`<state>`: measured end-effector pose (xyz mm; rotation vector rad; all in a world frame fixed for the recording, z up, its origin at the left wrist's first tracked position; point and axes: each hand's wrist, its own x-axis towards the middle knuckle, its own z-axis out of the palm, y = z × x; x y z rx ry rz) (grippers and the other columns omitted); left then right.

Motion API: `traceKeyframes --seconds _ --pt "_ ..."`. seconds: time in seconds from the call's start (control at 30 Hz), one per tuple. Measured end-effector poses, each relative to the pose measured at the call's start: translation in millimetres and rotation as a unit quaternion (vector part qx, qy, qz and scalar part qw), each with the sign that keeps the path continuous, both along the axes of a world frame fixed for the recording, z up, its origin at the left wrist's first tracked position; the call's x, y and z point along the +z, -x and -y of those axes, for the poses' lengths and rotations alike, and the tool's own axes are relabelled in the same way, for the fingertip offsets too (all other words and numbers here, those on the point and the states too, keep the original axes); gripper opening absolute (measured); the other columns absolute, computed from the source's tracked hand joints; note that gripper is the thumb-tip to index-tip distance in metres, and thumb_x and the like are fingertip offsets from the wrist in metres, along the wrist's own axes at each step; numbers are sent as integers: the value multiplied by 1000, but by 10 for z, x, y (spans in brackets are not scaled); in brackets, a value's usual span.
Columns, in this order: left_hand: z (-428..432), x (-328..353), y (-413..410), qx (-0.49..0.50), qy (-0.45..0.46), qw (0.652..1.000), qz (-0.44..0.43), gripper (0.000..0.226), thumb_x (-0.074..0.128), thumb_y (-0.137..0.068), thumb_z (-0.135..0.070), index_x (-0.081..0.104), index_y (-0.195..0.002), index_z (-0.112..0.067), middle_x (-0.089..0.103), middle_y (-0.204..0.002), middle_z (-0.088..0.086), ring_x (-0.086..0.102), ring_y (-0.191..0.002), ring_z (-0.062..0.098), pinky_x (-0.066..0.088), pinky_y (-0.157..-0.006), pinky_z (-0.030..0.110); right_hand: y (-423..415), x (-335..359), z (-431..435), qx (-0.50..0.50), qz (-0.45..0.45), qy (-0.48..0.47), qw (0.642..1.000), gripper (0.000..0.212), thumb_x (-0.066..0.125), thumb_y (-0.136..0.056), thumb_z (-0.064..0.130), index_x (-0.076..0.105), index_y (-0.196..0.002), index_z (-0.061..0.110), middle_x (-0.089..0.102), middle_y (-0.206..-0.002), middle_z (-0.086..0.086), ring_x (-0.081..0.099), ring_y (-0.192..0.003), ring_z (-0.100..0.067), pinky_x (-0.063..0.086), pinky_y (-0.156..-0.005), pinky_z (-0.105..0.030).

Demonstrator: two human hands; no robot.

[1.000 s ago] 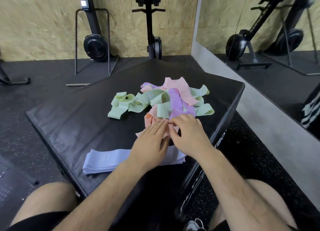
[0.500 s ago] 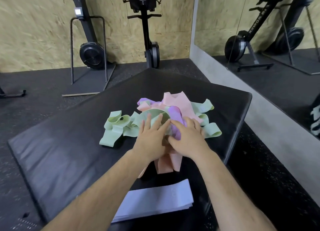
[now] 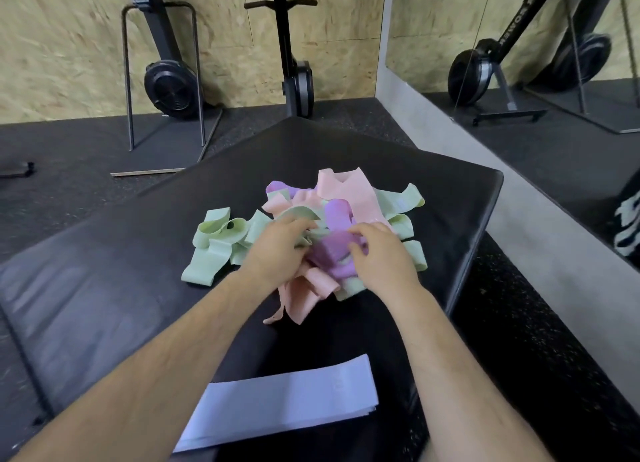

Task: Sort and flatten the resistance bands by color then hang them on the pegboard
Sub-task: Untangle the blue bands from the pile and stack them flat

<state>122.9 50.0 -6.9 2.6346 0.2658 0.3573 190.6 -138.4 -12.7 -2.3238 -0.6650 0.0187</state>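
Observation:
A tangled heap of resistance bands lies on a black padded box [image 3: 104, 288]: green bands [image 3: 214, 247], pink bands [image 3: 349, 195] and purple bands [image 3: 336, 250]. My left hand [image 3: 277, 250] is dug into the heap's left side, its fingers curled round a green band. On the right my right hand [image 3: 377, 253] rests on the heap, thumb and fingers pinching a purple band. A flat stack of light blue bands [image 3: 287, 402] lies near the box's front edge, partly under my left forearm.
Rowing machines [image 3: 169, 80] stand upright against the chipboard wall behind the box. A mirror [image 3: 554, 46] on the right wall sits above a grey concrete ledge. Black rubber floor surrounds the box.
Both hands moved forward from the heap's near edge deeper into it and closed on bands. The view tilted up, so the blue stack now lies lower in the frame.

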Motion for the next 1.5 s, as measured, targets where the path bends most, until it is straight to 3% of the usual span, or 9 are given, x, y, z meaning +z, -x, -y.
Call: traceKeyframes --seconds 0.17,0.33,0.5,0.6,0.77,0.97,1.17,1.37,1.5 --pt "-44 130 172 25 -79 996 -38 50 65 -87 -19 60 -135 -31 52 -139 -1 54 -118 31 42 -98 38 90 86 54 -1 44 10 999 29 54 -98 27 66 -124 28 59 -128 5 49 -123 -21 46 -97 -39" --pt "120 13 510 48 -125 987 -86 61 58 -85 -62 41 -142 -50 20 -164 -10 22 -147 41 25 -118 55 293 82 183 58 53 51 996 21 55 -98 32 71 -110 28 61 -113 7 50 -113 -21 48 -94 -41" --pt "428 96 1014 16 -161 986 52 56 38 -88 -34 48 -142 -24 40 -155 4 34 -142 34 34 -112 51 678 55 338 115 58 40 991 20 57 -98 36 72 -109 29 63 -110 13 54 -107 -13 49 -94 -37" --pt "548 104 1353 -33 -120 988 95 43 55 -89 -15 61 -132 -14 58 -137 4 57 -113 29 49 -94 46 929 91 425 143 62 56 986 24 54 -99 40 72 -112 31 65 -122 17 54 -116 -12 48 -96 -36" --pt "703 9 1882 -81 -104 991 1 31 62 -93 -27 67 -122 -17 67 -116 -1 61 -106 24 50 -88 39 1438 170 423 198 110 156 961 30 52 -100 40 70 -121 28 69 -122 9 55 -117 -20 39 -98 -39" --pt "598 -70 2207 -16 -150 981 -125 65 56 -97 -49 41 -152 -19 48 -150 3 44 -138 25 30 -113 38 1801 120 350 215 77 227 947 48 47 -103 46 54 -143 20 56 -145 1 49 -133 -25 33 -112 -38" --pt "488 -200 2318 -41 -124 980 -150 68 61 -93 -53 38 -151 -26 50 -142 1 48 -129 25 38 -105 41 1900 29 238 211 48 281 935 38 53 -100 45 57 -130 23 59 -127 1 54 -119 -25 40 -103 -42" --pt "442 -182 2273 -51 -113 983 -135 58 64 -91 -50 49 -143 -29 52 -125 0 47 -118 23 42 -96 40 1867 65 219 188 8 247 951 60 65 -92 47 48 -146 25 52 -145 2 49 -132 -25 39 -109 -41" --pt "451 -167 2246 -44 -97 985 -139 55 68 -87 -50 52 -136 -30 51 -119 -2 47 -117 21 43 -97 42 1814 105 136 199 -11 268 943 51 70 -87 44 58 -134 29 55 -129 1 54 -119 -25 46 -100 -44"
